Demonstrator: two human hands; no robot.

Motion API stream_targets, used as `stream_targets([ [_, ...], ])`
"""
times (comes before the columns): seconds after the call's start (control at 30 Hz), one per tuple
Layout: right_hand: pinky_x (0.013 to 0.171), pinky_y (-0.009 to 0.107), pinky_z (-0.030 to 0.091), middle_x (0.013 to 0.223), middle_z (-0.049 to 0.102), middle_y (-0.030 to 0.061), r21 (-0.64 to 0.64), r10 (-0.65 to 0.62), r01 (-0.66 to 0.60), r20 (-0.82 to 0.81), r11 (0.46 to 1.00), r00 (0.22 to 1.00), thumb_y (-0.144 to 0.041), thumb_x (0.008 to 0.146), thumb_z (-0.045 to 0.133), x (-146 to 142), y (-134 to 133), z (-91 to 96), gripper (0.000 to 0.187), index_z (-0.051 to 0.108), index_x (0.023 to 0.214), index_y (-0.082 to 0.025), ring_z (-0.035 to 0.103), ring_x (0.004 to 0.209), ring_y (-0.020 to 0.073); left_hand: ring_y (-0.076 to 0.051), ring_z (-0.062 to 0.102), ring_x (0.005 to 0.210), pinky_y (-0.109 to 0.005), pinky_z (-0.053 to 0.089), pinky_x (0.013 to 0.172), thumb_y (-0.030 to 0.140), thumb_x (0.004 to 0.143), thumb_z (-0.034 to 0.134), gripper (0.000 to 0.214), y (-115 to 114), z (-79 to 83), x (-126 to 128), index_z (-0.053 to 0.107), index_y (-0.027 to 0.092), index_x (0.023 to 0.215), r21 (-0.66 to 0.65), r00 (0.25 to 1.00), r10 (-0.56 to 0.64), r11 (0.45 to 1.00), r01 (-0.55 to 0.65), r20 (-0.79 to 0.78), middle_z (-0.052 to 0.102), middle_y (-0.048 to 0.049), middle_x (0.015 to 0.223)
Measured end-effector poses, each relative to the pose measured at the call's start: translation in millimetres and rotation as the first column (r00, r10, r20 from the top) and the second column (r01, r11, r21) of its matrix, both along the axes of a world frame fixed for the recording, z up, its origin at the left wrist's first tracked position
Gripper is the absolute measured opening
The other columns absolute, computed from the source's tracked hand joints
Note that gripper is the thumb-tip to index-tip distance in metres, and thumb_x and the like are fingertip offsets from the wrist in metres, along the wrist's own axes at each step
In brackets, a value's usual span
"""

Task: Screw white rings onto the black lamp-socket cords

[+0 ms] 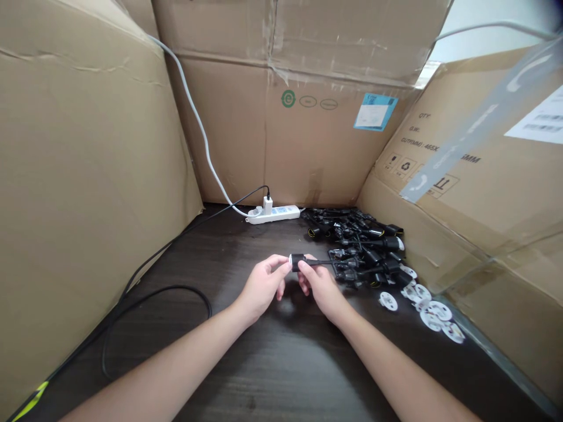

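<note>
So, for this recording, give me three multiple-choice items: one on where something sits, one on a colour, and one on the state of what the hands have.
1. Where is the white power strip?
A) On the dark table at the foot of the back carton
B) Hanging on the left carton
C) On top of the back carton

2. What colour are the round plastic discs beside the heap of black cabled sockets?
A) Yellow
B) White
C) Black

3. What state is the black cabled socket in?
A) Plugged into the strip
B) Lying alone on the table
C) Pinched between the left hand and right hand

1: A, it lies on the tabletop below the carton.
2: B, the discs show white.
3: C, both hands grip it above the table.
</note>
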State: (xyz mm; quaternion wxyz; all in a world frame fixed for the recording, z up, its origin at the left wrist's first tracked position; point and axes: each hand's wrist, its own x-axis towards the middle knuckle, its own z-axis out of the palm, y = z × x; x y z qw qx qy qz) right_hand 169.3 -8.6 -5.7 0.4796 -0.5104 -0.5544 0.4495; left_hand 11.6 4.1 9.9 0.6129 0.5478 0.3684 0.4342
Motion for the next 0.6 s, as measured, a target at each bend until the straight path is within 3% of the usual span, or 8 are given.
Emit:
stream_targets([
  [0.17, 0.046, 0.025, 0.038, 0.051, 0.045, -0.0066, -0.037, 0.046, -0.047, -0.008, 0.998, 0.999, -0.061, 0.087, 0.055, 4.2, 1.5, -2.4, 0.042, 0.045, 0.071, -0.023, 0.045, 0.045, 0.0127, -0.007, 0.037, 0.033, -0.02, 0.028, 0.04, 0.056, 0.081, 0.067, 0.041, -2.1, 0.0, 1.3, 0.062, 0.016, 0.082, 0.022, 0.998, -0.036, 0.999, 0.037, -0.054, 0.046, 0.0075, 0.042],
  [0.43, 0.045, 0.025, 0.037, 0.055, 0.048, -0.0048, -0.037, 0.06, -0.062, -0.056, 0.997, 0.997, -0.071, 0.086, 0.049, 2.6, -0.5, 0.9, 0.05, 0.05, 0.075, -0.022, 0.046, 0.046, 0.013, -0.009, 0.045, 0.041, -0.019, 0.039, 0.039, 0.049, 0.074, 0.075, 0.042, -3.0, -2.4, 3.2, 0.059, 0.016, 0.095, -0.003, 0.996, -0.083, 0.997, 0.083, 0.014, 0.056, 0.0051, 0.053],
  [0.6, 0.045, 0.026, 0.037, 0.056, 0.048, -0.0044, -0.028, 0.042, -0.044, -0.067, 0.999, 0.997, -0.072, 0.086, 0.049, 0.5, -1.9, 0.6, 0.051, 0.049, 0.075, -0.022, 0.046, 0.046, 0.0134, -0.009, 0.046, 0.04, -0.02, 0.041, 0.04, 0.048, 0.074, 0.076, 0.043, -1.0, -0.7, 2.2, 0.061, 0.014, 0.096, -0.071, 0.994, -0.088, 0.993, 0.092, 0.058, 0.055, 0.005, 0.049],
])
